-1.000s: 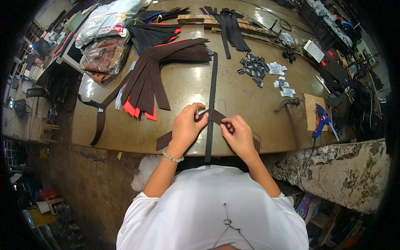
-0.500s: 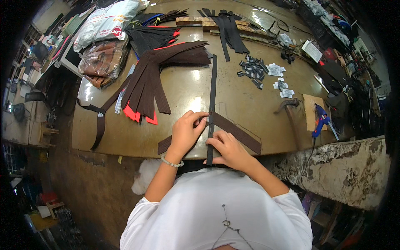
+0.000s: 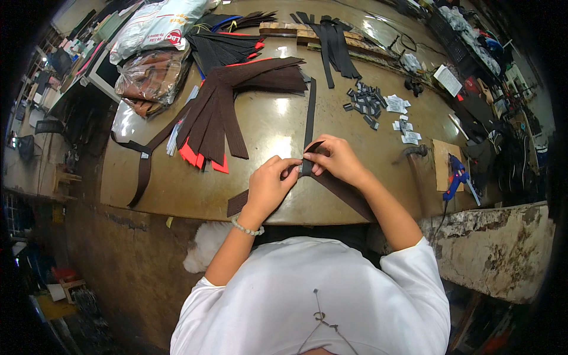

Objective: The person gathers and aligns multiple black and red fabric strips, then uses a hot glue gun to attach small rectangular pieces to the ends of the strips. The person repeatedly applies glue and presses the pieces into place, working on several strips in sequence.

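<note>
A wide brown strap (image 3: 343,192) lies bent on the table's near part, its two arms slanting toward me. A narrow black strap (image 3: 310,112) runs from the far side down to the bend. My left hand (image 3: 269,186) is closed, thumb and fingertips pressed on the brown strap where the two meet. Just right of it, my right hand (image 3: 338,161) pinches the black strap, whose near part is folded up over the crossing; a dark tip shows above the fingers. A small grey patch shows at the crossing, partly hidden by fingers.
Brown straps with red-orange ends (image 3: 222,112) lie fanned to the left, near a Y-shaped strap (image 3: 144,157). Small dark pieces (image 3: 367,100) and white labels (image 3: 396,104) lie at right, beyond a hammer (image 3: 414,171) and a blue glue gun (image 3: 455,177). Black straps (image 3: 337,50) lie behind.
My right hand has moved up and away from me, lifting the black strap's near end from the table edge and folding it over the crossing. My left hand stays at the crossing.
</note>
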Action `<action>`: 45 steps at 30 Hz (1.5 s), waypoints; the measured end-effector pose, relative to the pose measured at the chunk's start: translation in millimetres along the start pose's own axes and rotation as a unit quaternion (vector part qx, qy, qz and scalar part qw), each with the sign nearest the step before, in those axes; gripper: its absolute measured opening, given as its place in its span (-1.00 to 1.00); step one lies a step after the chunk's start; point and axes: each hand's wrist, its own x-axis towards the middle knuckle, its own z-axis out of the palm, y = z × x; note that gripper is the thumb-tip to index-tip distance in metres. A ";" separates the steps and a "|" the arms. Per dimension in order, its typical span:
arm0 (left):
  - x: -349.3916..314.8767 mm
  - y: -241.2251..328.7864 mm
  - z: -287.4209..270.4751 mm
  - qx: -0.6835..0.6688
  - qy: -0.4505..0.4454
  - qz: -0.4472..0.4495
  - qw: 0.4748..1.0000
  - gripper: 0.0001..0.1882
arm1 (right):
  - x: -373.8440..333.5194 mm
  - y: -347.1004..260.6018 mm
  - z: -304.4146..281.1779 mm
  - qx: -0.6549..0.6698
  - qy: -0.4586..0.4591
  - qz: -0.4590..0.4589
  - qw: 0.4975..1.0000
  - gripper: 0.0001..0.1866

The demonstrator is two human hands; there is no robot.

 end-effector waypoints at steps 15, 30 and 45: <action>-0.7 0.3 4.2 0.000 0.005 -0.013 1.000 -0.82 | -1.0 6.1 7.1 -0.043 0.044 -0.039 0.997 -0.86; 0.1 13.6 6.6 0.084 0.010 0.010 0.996 -0.70 | 8.6 -7.6 -5.3 -0.120 0.048 0.072 0.989 -0.68; 0.8 -0.8 -1.8 0.016 -0.043 0.020 0.999 -0.73 | -66.8 19.5 30.1 -0.434 0.080 -0.270 0.856 -0.52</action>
